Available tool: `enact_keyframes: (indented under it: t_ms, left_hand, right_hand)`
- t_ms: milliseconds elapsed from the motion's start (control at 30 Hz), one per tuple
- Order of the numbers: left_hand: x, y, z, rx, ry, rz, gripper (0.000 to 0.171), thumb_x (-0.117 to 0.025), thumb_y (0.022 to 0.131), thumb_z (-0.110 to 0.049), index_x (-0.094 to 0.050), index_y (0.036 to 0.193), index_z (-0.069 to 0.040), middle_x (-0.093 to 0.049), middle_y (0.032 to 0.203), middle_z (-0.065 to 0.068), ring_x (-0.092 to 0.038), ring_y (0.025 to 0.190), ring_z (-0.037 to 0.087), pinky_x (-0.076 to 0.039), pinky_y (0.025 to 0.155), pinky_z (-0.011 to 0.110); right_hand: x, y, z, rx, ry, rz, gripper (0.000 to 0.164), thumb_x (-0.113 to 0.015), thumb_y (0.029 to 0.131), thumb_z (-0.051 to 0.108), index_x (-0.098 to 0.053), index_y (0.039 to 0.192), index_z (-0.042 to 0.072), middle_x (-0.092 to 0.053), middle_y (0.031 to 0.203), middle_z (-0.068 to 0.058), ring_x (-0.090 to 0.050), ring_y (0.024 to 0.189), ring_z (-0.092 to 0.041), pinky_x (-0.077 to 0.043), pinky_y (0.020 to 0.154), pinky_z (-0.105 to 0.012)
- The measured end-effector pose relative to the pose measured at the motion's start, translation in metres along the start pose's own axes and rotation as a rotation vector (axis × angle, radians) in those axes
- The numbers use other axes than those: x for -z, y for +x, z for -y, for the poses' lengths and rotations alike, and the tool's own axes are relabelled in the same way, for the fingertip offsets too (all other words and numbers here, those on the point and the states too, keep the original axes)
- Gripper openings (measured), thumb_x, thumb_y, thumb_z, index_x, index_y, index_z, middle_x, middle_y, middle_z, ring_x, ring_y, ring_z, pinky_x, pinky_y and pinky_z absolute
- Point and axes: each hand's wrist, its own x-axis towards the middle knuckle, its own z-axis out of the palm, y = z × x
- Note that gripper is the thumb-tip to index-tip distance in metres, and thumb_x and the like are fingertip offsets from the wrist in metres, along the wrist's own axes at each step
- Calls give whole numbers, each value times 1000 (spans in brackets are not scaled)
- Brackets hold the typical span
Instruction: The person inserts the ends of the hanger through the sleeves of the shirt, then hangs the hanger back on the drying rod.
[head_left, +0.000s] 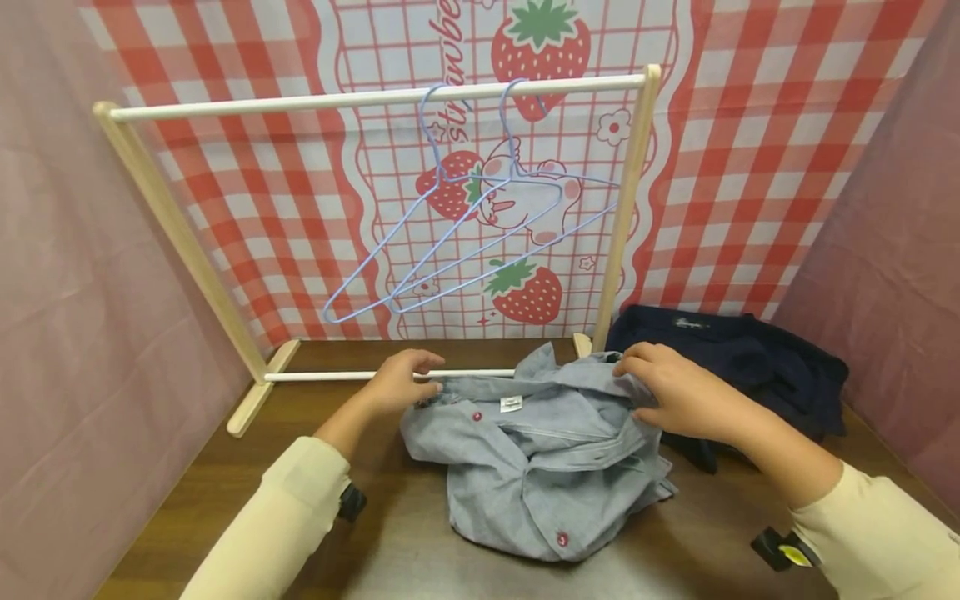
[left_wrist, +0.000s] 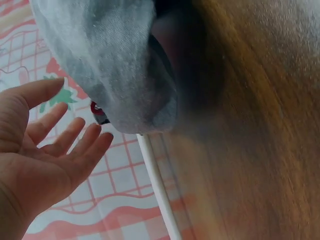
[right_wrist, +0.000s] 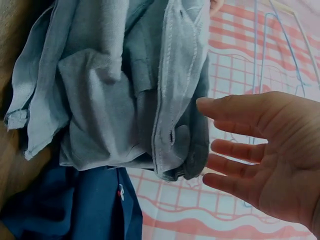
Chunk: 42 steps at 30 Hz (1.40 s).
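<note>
The grey shirt [head_left: 491, 492] lies bunched on the table [head_left: 405, 542], in the lower middle of the head view, its collar end toward the rack [head_left: 624, 217] and its white label [head_left: 512, 404] showing inside the neck. The left hand [head_left: 397, 383] is at the shirt's upper left corner, thumb and fingers spread, with nothing in its grasp; the left wrist view shows a gap between its fingertips and the cloth. The right hand [head_left: 678, 396] is at the upper right of the shirt, fingers parted and slightly bent, not wrapped round anything. Its tips reach the shirt's edge in the right wrist view, but I cannot tell whether they touch.

The work looks to be at an early stage. The shirt rests collar up and its neck gapes open, with a red button [head_left: 562, 540] near the bottom; whether any button is fastened is unclear. It is not yet smoothed flat. Two blue hangers [head_left: 382, 247] hang bare from the rack's top rod, upper middle of the frame, so neither carries a garment. A navy garment [head_left: 720, 350] lies crumpled at right, untouched by either hand.
</note>
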Motion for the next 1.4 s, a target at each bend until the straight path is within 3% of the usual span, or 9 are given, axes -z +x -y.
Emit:
enact_keyframes:
  t_ms: [233, 400, 567, 733, 933, 1100, 1233, 1400]
  left_hand:
    - [-8, 14, 8, -27, -29, 62, 39, -70, 86, -9, -61, 122, 3, -65, 116, 20, -64, 105, 34, -51, 89, 42]
    - [-8, 16, 10, -58, 10, 31, 39, -70, 77, -1, -64, 115, 4, -67, 96, 11, -65, 89, 25, -52, 81, 36]
    - [-2, 8, 7, -56, 12, -15, 42, -62, 71, 7, -66, 112, 4, -65, 90, 8, -62, 80, 19, -52, 74, 30]
    - [7, -1, -5, -141, 42, -123, 34, -61, 71, 8, -69, 104, 3, -67, 87, 8, -63, 80, 20, -51, 72, 32]
    - [10, -8, -22, -281, 194, -345, 16, -65, 73, 4, -72, 86, -3, -64, 80, 6, -58, 73, 20, -48, 67, 34]
    - [10, -7, -39, -358, 205, -491, 15, -65, 77, 5, -72, 88, -2, -65, 84, 10, -60, 73, 22, -50, 66, 36]
    - [12, -4, -50, -379, 168, -558, 16, -65, 79, 7, -72, 91, -1, -66, 84, 11, -60, 74, 23, -51, 66, 36]
    - [13, -1, -62, -330, 143, -584, 15, -64, 83, 6, -72, 94, -1, -67, 79, 10, -59, 69, 22, -49, 64, 36]
  right_hand:
    - [-2, 6, -4, 10, -46, -24, 39, -85, 69, 5, -66, 103, 2, -61, 95, -8, -59, 85, -21, -53, 71, -41]
    - [-3, 8, -4, 34, -43, -62, 23, -78, 73, -1, -67, 93, 5, -62, 86, -2, -59, 75, -16, -52, 65, -37]
    - [-4, 6, -7, 24, -62, -98, 20, -76, 74, -4, -67, 88, 7, -61, 81, 0, -54, 69, -13, -50, 61, -36]
    - [-3, 0, -9, -26, -101, -138, 21, -76, 70, -4, -66, 85, 7, -59, 79, -1, -50, 65, -13, -47, 58, -34]
    - [6, -4, -13, -57, -137, -215, 19, -73, 70, -4, -66, 85, 4, -59, 78, -5, -51, 66, -17, -47, 57, -37]
    - [18, -3, -19, -83, -173, -300, 19, -72, 70, -3, -65, 87, 0, -57, 75, -6, -50, 65, -20, -47, 56, -40]
    - [28, -3, -24, -106, -192, -360, 19, -71, 70, -3, -64, 88, -3, -57, 75, -9, -50, 64, -22, -46, 56, -42]
    - [41, -2, -29, -130, -199, -425, 20, -71, 70, -4, -64, 88, -3, -60, 78, -12, -50, 64, -25, -45, 56, -44]
